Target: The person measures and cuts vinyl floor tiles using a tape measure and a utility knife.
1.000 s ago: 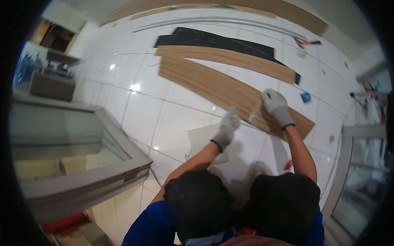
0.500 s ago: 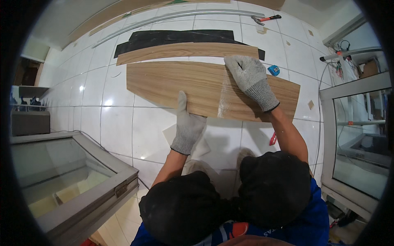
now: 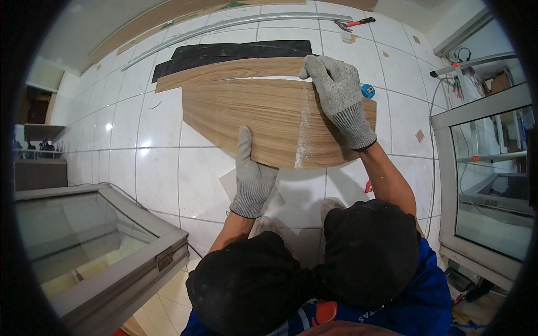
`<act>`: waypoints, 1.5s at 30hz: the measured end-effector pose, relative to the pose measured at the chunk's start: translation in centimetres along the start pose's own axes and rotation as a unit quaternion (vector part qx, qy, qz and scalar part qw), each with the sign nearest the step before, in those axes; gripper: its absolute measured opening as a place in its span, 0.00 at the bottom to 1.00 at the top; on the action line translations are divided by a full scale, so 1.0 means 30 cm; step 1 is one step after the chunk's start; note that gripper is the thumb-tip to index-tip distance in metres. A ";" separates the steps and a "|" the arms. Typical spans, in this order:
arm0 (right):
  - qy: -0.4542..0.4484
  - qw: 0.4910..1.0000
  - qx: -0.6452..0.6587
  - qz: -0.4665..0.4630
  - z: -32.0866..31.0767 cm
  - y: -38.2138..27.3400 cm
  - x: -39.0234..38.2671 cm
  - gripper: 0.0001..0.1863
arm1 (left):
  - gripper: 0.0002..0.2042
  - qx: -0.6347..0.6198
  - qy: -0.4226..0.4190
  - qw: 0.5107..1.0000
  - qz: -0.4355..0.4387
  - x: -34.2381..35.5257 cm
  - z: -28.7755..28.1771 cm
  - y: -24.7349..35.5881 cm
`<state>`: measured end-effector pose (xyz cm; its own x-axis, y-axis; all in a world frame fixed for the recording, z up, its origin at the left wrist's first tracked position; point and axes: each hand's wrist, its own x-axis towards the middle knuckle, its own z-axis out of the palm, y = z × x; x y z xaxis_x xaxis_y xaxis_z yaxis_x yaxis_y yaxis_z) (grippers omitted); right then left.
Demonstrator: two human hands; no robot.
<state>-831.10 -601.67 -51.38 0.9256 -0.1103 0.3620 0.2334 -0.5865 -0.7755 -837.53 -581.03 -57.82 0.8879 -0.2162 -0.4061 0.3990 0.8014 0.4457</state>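
Observation:
A wood-grain plank (image 3: pixel 241 112) is held up off the tiled floor, with a rough whitish line (image 3: pixel 303 131) running across it. At its near edge my left hand (image 3: pixel 255 171), in a grey knit glove, grips with the thumb on top and the fingers hidden beneath. My right hand (image 3: pixel 338 87), gloved the same way, is closed at the far edge, just right of the whitish line; what its fingertips do under the edge is hidden. Beyond lies a narrower wood-grain strip (image 3: pixel 224 71) on black sheets (image 3: pixel 241 50).
A blue tape measure (image 3: pixel 367 91) and a hammer (image 3: pixel 358 23) lie beyond my right hand. A long metal rail (image 3: pixel 235 25) crosses the far floor. Framed glass panels stand at left (image 3: pixel 140 224) and right (image 3: pixel 445 168). A red tool (image 3: pixel 368 187) lies near my right forearm.
The plank's ends have drawn inward, the right one most, and it looks more bent or tilted. My right hand has risen slightly toward the far side; both hands keep hold.

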 end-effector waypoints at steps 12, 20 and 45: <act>0.166 0.971 -0.048 -0.167 0.049 -0.066 0.036 0.13 | 0.21 0.061 -0.013 0.995 -0.083 -0.061 0.144 -0.028; 0.092 0.950 0.293 0.064 0.021 -0.020 0.022 0.24 | 0.14 0.099 0.023 0.995 -0.020 0.002 0.070 0.073; -0.221 0.704 0.564 0.370 0.425 0.457 -0.214 0.27 | 0.26 0.713 -0.084 0.606 0.342 0.216 -0.450 0.016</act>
<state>-830.05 -598.77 -70.95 0.8624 0.3553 -0.3606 -0.5042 0.5391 -0.6747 -834.68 -574.50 -71.01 0.9201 -0.2554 0.2969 -0.3904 -0.5364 0.7483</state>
